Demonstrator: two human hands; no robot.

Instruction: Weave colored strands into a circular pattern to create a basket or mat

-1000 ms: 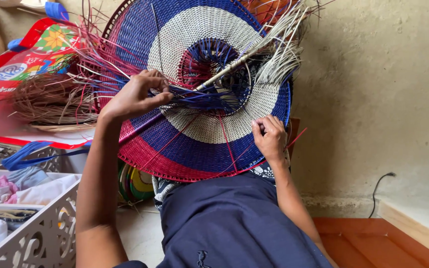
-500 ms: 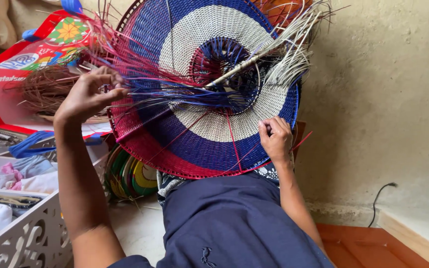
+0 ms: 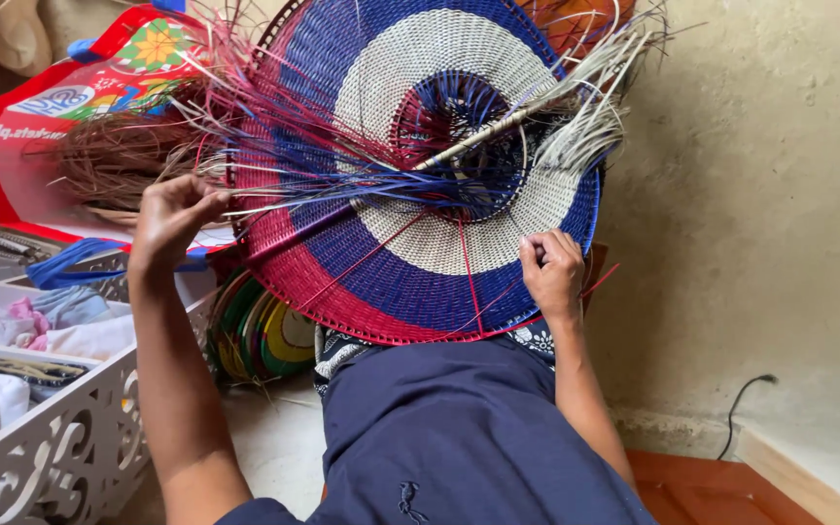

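A large round woven basket base point(image 3: 410, 272) with red, blue and white rings stands on edge on my lap, against my dark blue garment point(image 3: 459, 437). Loose blue, red and pale strands point(image 3: 342, 185) fan out from its centre toward the left. My left hand point(image 3: 172, 219) is closed on the ends of some strands at the left, well off the disc's rim. My right hand point(image 3: 551, 272) grips the lower right part of the disc, thumb on the white ring. A pale stick point(image 3: 498, 131) lies across the centre.
A red patterned bag point(image 3: 60, 107) with a bundle of brown fibres point(image 3: 119, 165) lies at upper left. A white cut-out crate point(image 3: 51, 437) with cloths stands at lower left. Green and yellow coils point(image 3: 264, 335) sit under the disc. A rough wall point(image 3: 760, 194) and a cable point(image 3: 746, 408) are to the right.
My left hand has drawn the strands out leftward, away from the disc's centre. My right hand has stayed on the lower right of the disc.
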